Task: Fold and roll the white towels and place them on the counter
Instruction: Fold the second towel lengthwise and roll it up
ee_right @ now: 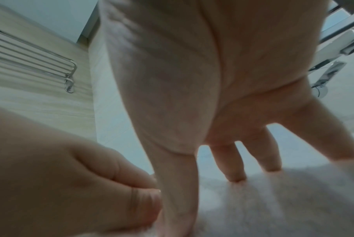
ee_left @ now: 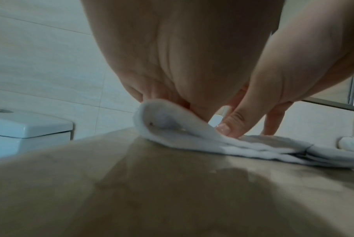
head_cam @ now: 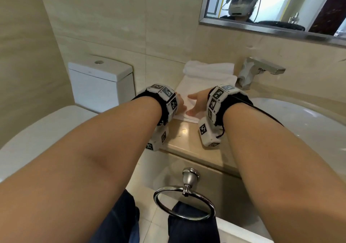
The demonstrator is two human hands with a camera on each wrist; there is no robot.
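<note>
A white towel [head_cam: 202, 87] lies flat on the beige counter [head_cam: 187, 136] between the toilet and the sink. Both hands are on its near end. My left hand [head_cam: 181, 104] curls that end up into a small roll [ee_left: 161, 118], fingers behind it and thumb [ee_left: 226, 128] pressing in front. My right hand [head_cam: 194, 104] holds its fingers [ee_right: 235, 176] straight, tips pressing down on the towel [ee_right: 273, 200], just right of the left hand [ee_right: 111, 184]. A second towel [head_cam: 207, 68], rolled, lies against the back wall.
The toilet cistern [head_cam: 101, 81] and closed lid [head_cam: 46, 126] are left of the counter. A chrome faucet [head_cam: 262, 70] and white basin [head_cam: 299, 119] are on the right. A metal towel ring [head_cam: 184, 203] hangs on the cabinet front below. A mirror [head_cam: 271, 4] is above.
</note>
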